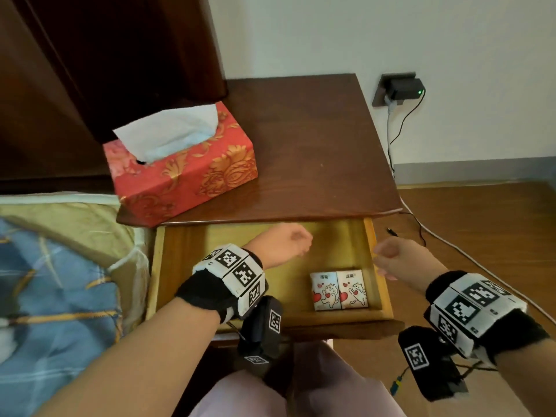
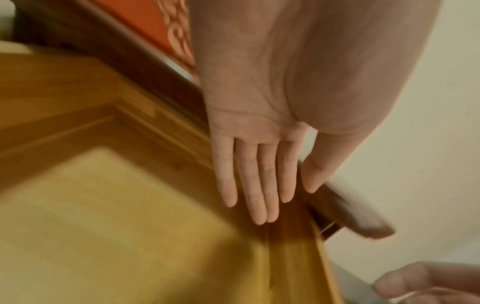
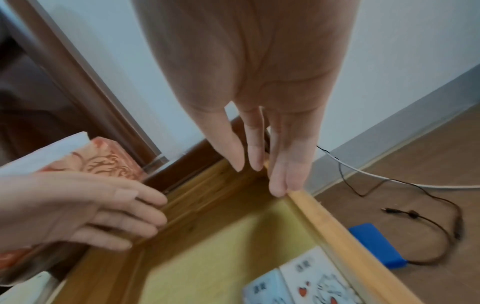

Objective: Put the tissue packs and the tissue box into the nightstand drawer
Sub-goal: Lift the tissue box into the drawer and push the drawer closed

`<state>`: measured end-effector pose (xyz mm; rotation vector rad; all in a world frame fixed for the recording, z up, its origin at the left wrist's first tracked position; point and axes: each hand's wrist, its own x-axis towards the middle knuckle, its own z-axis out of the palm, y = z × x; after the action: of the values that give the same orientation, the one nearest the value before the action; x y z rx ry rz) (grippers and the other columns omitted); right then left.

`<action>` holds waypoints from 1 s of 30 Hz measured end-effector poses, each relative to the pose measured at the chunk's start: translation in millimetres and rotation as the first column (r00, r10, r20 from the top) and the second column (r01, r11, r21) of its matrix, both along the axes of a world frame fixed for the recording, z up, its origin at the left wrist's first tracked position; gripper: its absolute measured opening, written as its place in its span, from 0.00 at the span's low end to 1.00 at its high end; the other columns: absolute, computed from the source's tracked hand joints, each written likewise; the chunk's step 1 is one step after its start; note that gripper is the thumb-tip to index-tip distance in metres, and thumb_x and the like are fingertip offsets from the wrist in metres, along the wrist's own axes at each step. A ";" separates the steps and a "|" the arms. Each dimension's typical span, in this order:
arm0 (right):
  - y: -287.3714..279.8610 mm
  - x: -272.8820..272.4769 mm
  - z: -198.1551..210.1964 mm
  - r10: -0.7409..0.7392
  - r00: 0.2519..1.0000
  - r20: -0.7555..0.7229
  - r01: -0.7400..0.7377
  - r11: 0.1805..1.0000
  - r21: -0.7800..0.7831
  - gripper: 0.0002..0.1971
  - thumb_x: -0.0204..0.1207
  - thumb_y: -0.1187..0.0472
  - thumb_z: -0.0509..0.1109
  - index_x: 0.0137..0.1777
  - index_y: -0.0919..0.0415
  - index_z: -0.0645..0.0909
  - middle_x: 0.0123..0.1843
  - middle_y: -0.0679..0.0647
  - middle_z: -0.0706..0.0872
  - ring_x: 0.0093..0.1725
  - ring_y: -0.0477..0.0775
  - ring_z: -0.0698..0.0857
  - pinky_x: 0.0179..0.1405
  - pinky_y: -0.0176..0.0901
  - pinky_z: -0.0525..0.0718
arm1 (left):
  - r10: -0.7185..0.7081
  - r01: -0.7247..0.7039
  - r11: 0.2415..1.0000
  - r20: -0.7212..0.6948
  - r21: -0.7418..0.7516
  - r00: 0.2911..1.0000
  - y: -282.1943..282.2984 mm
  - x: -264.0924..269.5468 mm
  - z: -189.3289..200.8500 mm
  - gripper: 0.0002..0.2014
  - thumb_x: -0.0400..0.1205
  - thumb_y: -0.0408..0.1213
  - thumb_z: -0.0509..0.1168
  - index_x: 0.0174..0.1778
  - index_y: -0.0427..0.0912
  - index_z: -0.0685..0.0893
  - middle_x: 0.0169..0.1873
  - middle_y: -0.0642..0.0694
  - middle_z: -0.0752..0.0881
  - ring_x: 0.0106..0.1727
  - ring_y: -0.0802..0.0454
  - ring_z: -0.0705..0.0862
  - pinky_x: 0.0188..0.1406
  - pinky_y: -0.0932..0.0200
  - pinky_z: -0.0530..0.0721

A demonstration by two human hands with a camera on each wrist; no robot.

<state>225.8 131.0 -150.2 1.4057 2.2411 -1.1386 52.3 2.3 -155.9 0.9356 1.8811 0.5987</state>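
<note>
both hands point(image 1: 278, 243) point(image 1: 400, 255) over open drawer point(image 1: 377, 260), grip empty, fingers straight; two packs point(image 1: 339, 291) inside, tissue box point(image 1: 186, 164) on nightstand point(image 1: 316, 152).

Head cam looks steeply down from above the open drawer point(image 1: 270, 266), nightstand top beyond it. Left wrist cam sits close over the drawer's floor, blurry, probably facing its far right corner. Right wrist cam hangs near the drawer's right rim point(image 3: 337, 236), looking toward its back. All three catch the drawer.
</note>
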 end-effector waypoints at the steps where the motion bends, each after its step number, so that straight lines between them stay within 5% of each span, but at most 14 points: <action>1: -5.5 -6.6 10.0 0.053 0.999 -0.013 -0.052 0.999 0.014 0.12 0.76 0.61 0.63 0.58 0.61 0.79 0.50 0.58 0.86 0.50 0.56 0.84 0.61 0.52 0.82 | 0.048 -0.049 0.995 0.014 0.084 0.999 -6.9 -2.7 12.8 0.12 0.82 0.38 0.58 0.58 0.42 0.81 0.50 0.46 0.88 0.57 0.49 0.86 0.45 0.63 0.78; 5: -30.6 -45.6 50.4 0.198 0.970 -0.141 -0.194 0.980 0.046 0.09 0.77 0.59 0.63 0.56 0.56 0.79 0.47 0.51 0.85 0.53 0.52 0.83 0.62 0.49 0.81 | 0.276 -0.240 0.867 -0.020 0.436 0.961 -42.4 -18.0 62.2 0.07 0.81 0.35 0.60 0.50 0.47 0.83 0.48 0.48 0.89 0.54 0.53 0.87 0.55 0.58 0.80; 8: -49.6 -83.0 72.1 0.203 0.934 -0.294 -0.190 0.979 0.075 0.11 0.76 0.59 0.64 0.59 0.56 0.78 0.44 0.51 0.87 0.55 0.55 0.85 0.63 0.53 0.80 | 0.445 -0.301 0.743 -0.105 0.598 0.889 -70.9 -41.1 84.4 0.08 0.81 0.34 0.60 0.52 0.46 0.83 0.50 0.54 0.87 0.53 0.61 0.83 0.57 0.67 0.78; 12: -70.2 -129.7 86.8 0.232 0.890 -0.392 -0.160 0.965 0.210 0.20 0.76 0.57 0.65 0.68 0.56 0.72 0.59 0.55 0.79 0.51 0.53 0.80 0.46 0.39 0.76 | 0.676 -0.440 0.573 -0.095 0.692 0.731 -102.4 -78.6 91.7 0.13 0.79 0.28 0.60 0.55 0.47 0.81 0.54 0.55 0.81 0.51 0.67 0.78 0.50 0.84 0.71; 14: -74.5 -150.2 89.4 0.247 0.863 -0.441 -0.137 0.954 0.265 0.24 0.76 0.56 0.66 0.71 0.57 0.69 0.66 0.58 0.74 0.53 0.52 0.79 0.54 0.37 0.74 | 0.783 -0.549 0.485 -0.058 0.680 0.620 -114.8 -96.9 87.3 0.15 0.78 0.31 0.61 0.61 0.44 0.79 0.61 0.48 0.77 0.59 0.59 0.77 0.58 0.79 0.72; 17: -75.7 -176.0 89.1 0.253 0.837 -0.485 -0.114 0.948 0.298 0.29 0.76 0.53 0.65 0.75 0.58 0.64 0.73 0.61 0.70 0.61 0.53 0.78 0.63 0.42 0.73 | 0.863 -0.676 0.439 -0.067 0.593 0.502 -123.0 -120.0 76.7 0.22 0.77 0.38 0.63 0.68 0.42 0.75 0.70 0.42 0.71 0.71 0.49 0.71 0.73 0.55 0.71; 23: -74.7 -207.5 82.7 0.226 0.871 -0.436 -0.164 0.971 0.175 0.38 0.75 0.51 0.64 0.81 0.57 0.50 0.82 0.59 0.60 0.79 0.57 0.65 0.78 0.53 0.65 | 0.850 -0.813 0.459 0.087 0.360 0.519 -112.6 -129.0 58.9 0.26 0.74 0.44 0.65 0.68 0.43 0.71 0.68 0.40 0.74 0.67 0.42 0.78 0.68 0.45 0.76; 30: -74.3 -205.9 82.7 0.196 0.930 -0.311 -0.112 0.957 0.267 0.34 0.73 0.43 0.63 0.75 0.61 0.66 0.70 0.61 0.77 0.66 0.62 0.79 0.68 0.51 0.74 | 0.890 -0.850 0.415 0.046 0.325 0.453 -111.5 -141.0 52.9 0.35 0.71 0.52 0.68 0.71 0.41 0.67 0.66 0.41 0.76 0.65 0.43 0.78 0.68 0.44 0.76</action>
<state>19.8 56.7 -67.5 1.1554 2.7611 -1.1507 -88.7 -109.2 -103.0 0.0246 2.3886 1.5334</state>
